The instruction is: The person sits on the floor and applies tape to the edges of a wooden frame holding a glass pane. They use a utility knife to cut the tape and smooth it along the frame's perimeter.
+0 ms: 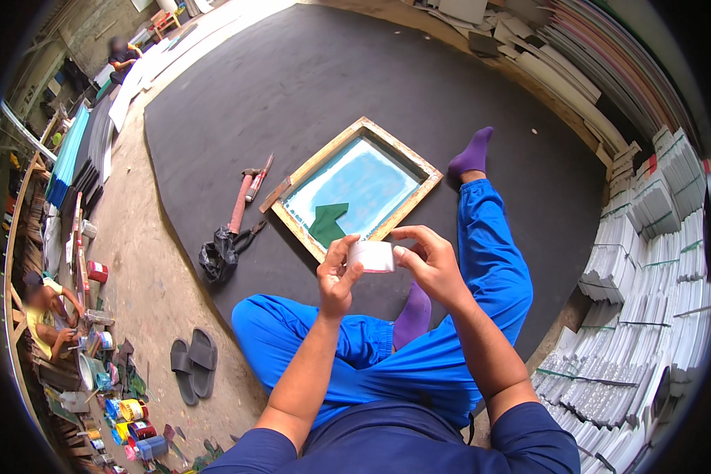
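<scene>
Between my hands, above the near edge of a wooden-framed screen [426, 191], is a white roll of tape [371, 257]. My left hand [338, 280] grips its left side between thumb and fingers. My right hand [430, 267] is closed at the roll's right edge, thumb against it and fingers curled over. A loose tape end cannot be made out. The screen lies flat, its mesh blue with a whitish border. On the mesh sits a dark green piece of cloth [328, 224]. A short wooden block [275, 195] touches the frame's left corner.
Left of the screen lie a hammer [239, 201], a red-and-white tube [259, 178], pliers [249, 235] and a black plastic bag [217, 257] on the dark mat [213, 118]. Sandals [193, 366] and paint cans [130, 411] are at left. Bundled white sheets [632, 332] stand right. Two people sit at left.
</scene>
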